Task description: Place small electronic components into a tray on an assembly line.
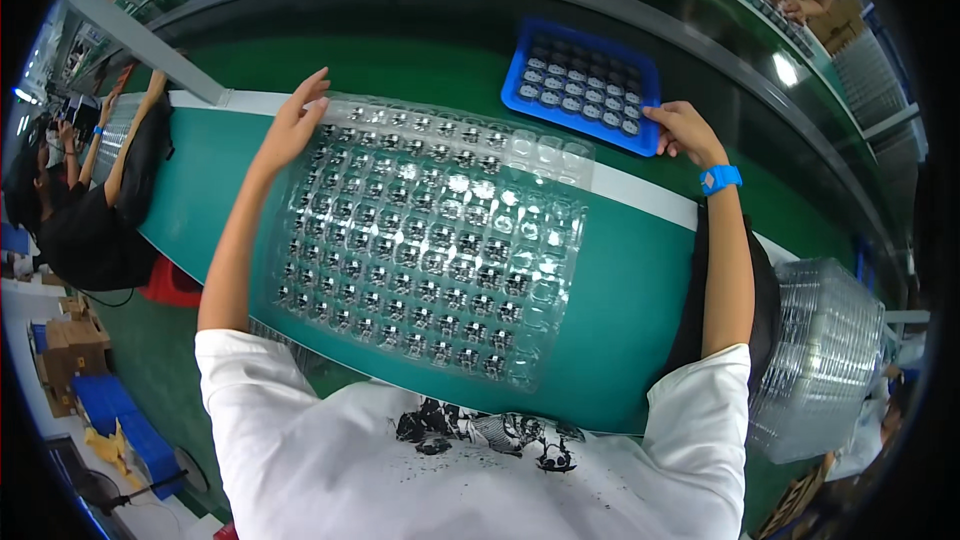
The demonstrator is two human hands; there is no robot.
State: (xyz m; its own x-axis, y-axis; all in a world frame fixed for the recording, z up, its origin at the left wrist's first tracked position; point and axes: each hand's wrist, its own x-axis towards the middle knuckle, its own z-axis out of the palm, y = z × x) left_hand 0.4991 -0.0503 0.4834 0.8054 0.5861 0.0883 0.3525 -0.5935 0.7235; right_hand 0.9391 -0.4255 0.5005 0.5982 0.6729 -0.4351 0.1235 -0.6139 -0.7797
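Note:
A large clear plastic blister tray [545, 290] lies tilted on the green bench, with small dark-and-silver parts in most of its pockets; pockets along its right side hold none. My left hand [294, 128] is at the tray's far left corner, fingers stretched out and apart, the thumb side against the edge. Beyond the tray, a shallow blue plastic tray [580, 123] sits on the dark green belt, holding rows of round pieces with pale tops and darker ones behind. My right hand [685, 130] grips its right rim between thumb and fingers, and a blue band circles that wrist.
A tall stack of clear trays [825, 350] stands at the right, beside a black cloth-covered form [690, 310]. A pale ledge [645, 190] runs between bench [630, 290] and belt [430, 60]. A metal post [150, 40] rises at the left, near a co-worker in black [90, 240].

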